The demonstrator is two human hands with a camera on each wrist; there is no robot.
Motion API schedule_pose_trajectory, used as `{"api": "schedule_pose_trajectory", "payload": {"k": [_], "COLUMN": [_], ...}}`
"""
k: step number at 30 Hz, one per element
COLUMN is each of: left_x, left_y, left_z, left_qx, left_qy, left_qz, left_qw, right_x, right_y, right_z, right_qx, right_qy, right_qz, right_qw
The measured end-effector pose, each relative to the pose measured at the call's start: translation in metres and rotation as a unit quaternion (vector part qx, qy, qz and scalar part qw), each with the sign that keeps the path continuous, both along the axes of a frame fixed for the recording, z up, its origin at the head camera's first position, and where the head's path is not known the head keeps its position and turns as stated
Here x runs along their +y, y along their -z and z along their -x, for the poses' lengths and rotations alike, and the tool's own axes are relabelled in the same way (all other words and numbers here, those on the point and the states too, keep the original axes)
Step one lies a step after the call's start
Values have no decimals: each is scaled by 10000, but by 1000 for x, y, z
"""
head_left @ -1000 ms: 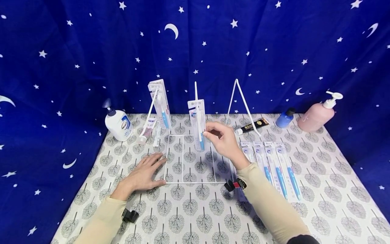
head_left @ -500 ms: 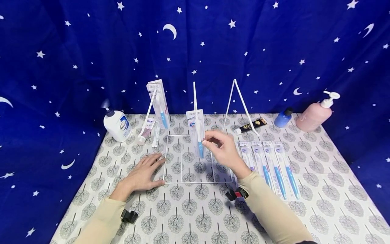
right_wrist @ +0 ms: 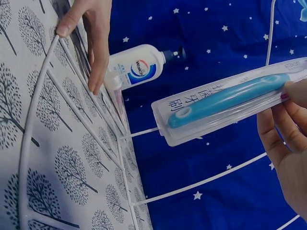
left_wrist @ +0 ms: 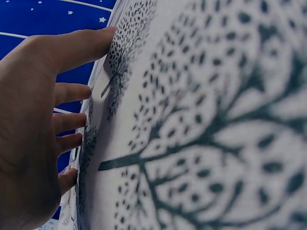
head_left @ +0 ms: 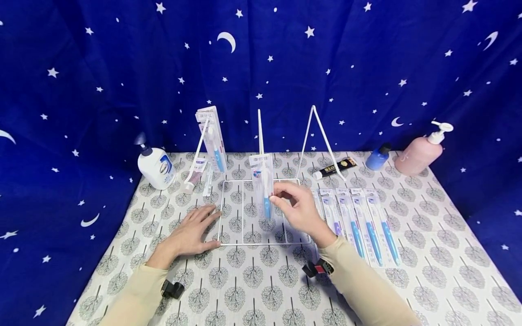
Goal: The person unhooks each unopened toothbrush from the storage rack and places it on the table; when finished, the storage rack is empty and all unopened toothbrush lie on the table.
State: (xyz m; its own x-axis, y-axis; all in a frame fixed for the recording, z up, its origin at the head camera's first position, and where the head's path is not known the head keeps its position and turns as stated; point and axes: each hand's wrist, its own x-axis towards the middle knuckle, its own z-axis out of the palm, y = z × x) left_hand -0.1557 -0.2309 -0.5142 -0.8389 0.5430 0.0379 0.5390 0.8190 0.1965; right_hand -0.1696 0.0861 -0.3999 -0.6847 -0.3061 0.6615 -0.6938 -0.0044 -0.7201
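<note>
In the head view my right hand (head_left: pixel 299 206) pinches the right side of a packaged blue toothbrush (head_left: pixel 267 206), held upright over the base of a white wire rack (head_left: pixel 265 244). The pack's top is at the rack's middle prong (head_left: pixel 260 131); whether it hangs on that prong I cannot tell. Up close, the right wrist view has the blue handle inside clear plastic, thumb and fingers on the pack. My left hand (head_left: pixel 189 233) rests on the table with fingers spread, fingertips at the rack's left edge. Other packaged toothbrushes (head_left: pixel 212 136) hang on the left prong.
Several packaged toothbrushes (head_left: pixel 369 226) lie in a row at the right. A black toothpaste tube (head_left: pixel 338 168) is by the right prong (head_left: pixel 326 136), a smaller tube (head_left: pixel 196 174) by the left. White (head_left: pixel 158 170), blue (head_left: pixel 377 158) and pink (head_left: pixel 418 156) bottles stand behind.
My right hand has lowered the packaged toothbrush and brought it toward me along the middle prong's line. The left hand stays where it was.
</note>
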Motion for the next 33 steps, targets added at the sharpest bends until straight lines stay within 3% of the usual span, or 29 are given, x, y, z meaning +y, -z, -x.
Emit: {"api": "schedule_pose_trajectory", "payload": {"k": [26, 33], "left_x": [0, 1], "left_y": [1, 0], "left_z": [0, -1], "left_qx": [-52, -83], "left_qy": [-25, -40], "left_qz": [73, 91], "left_qw": [10000, 9999], "right_x": [1, 4], "right_y": [-8, 5], "right_z": [-33, -32], "right_qx": [557, 770], "right_qy": [-374, -511], "right_qz": [207, 270], "right_qw": [9975, 9954]}}
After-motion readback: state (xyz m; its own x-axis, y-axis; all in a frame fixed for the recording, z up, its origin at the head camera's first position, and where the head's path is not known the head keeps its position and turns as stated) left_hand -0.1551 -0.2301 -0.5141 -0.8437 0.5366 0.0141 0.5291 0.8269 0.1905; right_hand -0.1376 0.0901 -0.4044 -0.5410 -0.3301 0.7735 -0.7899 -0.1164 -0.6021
